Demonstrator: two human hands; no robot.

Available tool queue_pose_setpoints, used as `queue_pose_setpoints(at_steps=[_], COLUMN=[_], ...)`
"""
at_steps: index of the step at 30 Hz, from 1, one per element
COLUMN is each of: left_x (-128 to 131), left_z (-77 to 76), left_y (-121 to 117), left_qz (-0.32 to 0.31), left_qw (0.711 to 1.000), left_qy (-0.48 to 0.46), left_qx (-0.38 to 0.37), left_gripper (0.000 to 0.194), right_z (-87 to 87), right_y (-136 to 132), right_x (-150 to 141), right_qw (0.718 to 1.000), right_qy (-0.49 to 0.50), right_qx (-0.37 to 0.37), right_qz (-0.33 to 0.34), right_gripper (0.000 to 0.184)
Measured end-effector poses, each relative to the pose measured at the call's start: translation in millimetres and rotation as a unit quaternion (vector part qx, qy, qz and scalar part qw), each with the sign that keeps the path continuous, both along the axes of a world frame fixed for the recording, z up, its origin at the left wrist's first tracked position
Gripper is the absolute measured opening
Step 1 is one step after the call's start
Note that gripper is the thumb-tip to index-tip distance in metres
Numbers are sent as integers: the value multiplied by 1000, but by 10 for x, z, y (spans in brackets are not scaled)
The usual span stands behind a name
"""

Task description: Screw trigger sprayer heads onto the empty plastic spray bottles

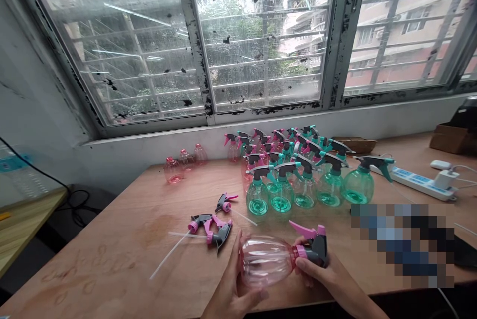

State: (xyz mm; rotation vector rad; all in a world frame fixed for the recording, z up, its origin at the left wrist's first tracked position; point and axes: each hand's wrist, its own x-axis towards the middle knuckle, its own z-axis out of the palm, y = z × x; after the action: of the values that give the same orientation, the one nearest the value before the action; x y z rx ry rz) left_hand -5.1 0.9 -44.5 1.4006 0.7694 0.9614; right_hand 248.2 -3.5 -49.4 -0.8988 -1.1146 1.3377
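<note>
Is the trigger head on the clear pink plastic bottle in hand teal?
No, the trigger head on the clear pink bottle is pink and grey.

light: bright daylight, window point(261, 36) | edges: bowed | blur: pixelated patch point(402, 244)

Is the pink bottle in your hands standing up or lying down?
Lying on its side. The clear pink bottle runs sideways between the left hand and right hand, with its sprayer head at the right end.
</note>
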Motion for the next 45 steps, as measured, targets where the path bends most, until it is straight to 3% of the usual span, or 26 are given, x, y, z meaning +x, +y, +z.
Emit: queue_pose_setpoints(at_steps=[6, 10, 14, 24, 27, 36, 41, 45], left_x=[-36, -45, -26, -6, -16, 62, 41, 4], left_z=[-56, -74, -13, 154, 222, 219, 297, 281], left_y=[29, 24, -9, -48, -61, -64, -101, -98], left_qz=[-5, -8, 3, 10, -10, 11, 7, -6], left_qw=[1000, 1000, 1000, 1000, 1000, 1000, 1000, 999], left_qy=[10, -5, -1, 20, 19, -2, 23, 14], left_qx=[20, -4, -4, 5, -16, -4, -8, -30], left_gripper=[119, 121, 109, 118, 106, 102, 117, 107], right_z=[-25, -16, -10, -50, -38, 16, 20, 15], right_y=[5, 3, 6, 1, 3, -11, -25, -10], right_x=[11, 15, 23, 35, 32, 22, 20, 37], right_qw=[1000, 1000, 1000, 999, 1000, 1000, 999, 999], right_qy=[-6, -8, -15, -31, -27, -19, -26, -40], right_qx=[5, 4, 5, 7, 3, -8, -16, -8], right_qz=[3, 6, 13, 8, 4, -16, -28, -9], right_gripper=[46, 45, 45, 43, 44, 47, 46, 44])
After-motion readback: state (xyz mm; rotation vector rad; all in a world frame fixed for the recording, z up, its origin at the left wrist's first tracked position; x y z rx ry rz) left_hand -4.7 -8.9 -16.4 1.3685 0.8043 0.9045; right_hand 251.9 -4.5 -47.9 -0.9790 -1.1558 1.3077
